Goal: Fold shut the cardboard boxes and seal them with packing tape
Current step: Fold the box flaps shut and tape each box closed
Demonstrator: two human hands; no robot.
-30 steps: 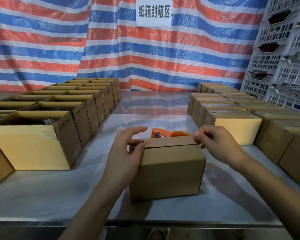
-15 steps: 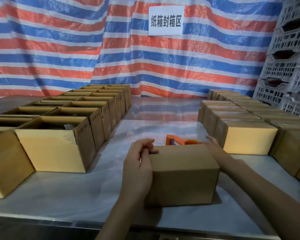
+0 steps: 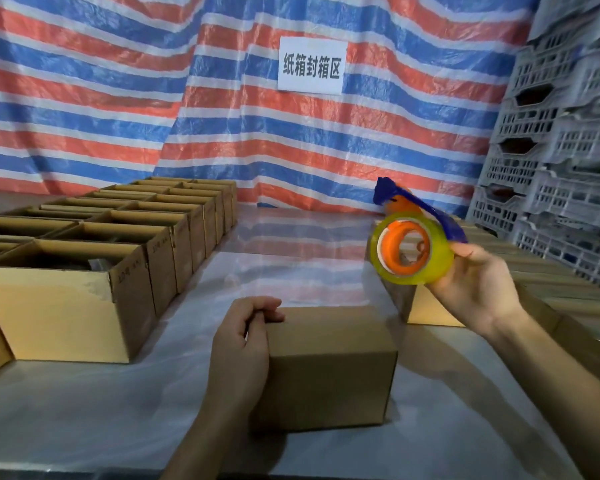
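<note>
The left hand (image 3: pixel 243 344) sits low in the middle of the frame, its fingers curled over the top left edge of a small box (image 3: pixel 329 368), thumb side against the box's left end, gripping it. This box stands on the table (image 3: pixel 118 410) with its flaps folded flat and shut; no tape shows on the sides facing the camera.

The right hand (image 3: pixel 478 285), at the middle right and raised above the table, holds a tape dispenser (image 3: pixel 433 268) from below and behind, fingers wrapped round the roll. The roll is clear yellowish tape on an orange hub, with a blue frame sticking up and back to its upper right.

To the left run two rows of open boxes (image 3: pixel 66 306), tops up, receding toward the upper left. The nearest holds something dark with a pale scrap on top — what it is cannot be made out. Handwritten marks run down the side panels of the front boxes, too small to read.

At the right, partly behind the raised hand, lie rows of shut boxes (image 3: pixel 430 310).

On the red, white and blue striped tarp (image 3: pixel 118 98) across the back hangs a white sign (image 3: pixel 310 65) reading 纸箱封箱区. Grey plastic crates (image 3: pixel 568 133) are stacked at the upper right.
</note>
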